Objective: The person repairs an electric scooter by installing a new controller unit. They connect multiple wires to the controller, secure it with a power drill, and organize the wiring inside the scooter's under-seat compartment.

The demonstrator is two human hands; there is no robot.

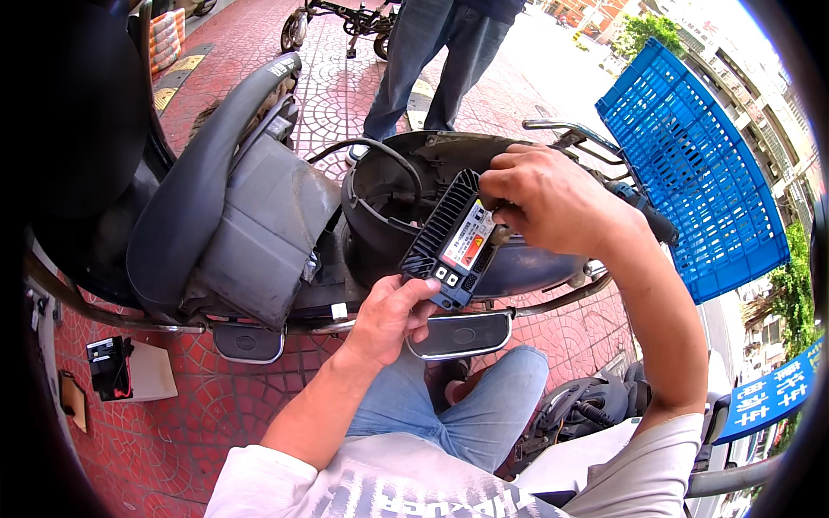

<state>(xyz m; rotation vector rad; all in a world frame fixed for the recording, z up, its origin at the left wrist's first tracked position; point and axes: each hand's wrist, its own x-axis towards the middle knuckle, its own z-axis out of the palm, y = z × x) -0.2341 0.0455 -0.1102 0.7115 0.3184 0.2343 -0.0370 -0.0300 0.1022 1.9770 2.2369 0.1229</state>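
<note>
Over the scooter (259, 237), the left hand (382, 321) pinches a black box (437, 235) with a white-and-orange label (467, 236). The right hand (557, 194) curls by its far end; I can't tell its grip.

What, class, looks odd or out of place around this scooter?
The scooter looks partly opened up: a black cable arches over its exposed hollow, and the left hand holds a finned box. Such parts would usually sit covered or fixed in place.

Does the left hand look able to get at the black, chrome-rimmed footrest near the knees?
Probably yes: the footrest looks close to the left hand, with most of its top uncovered, though that hand is holding the black, finned metal box.
</note>
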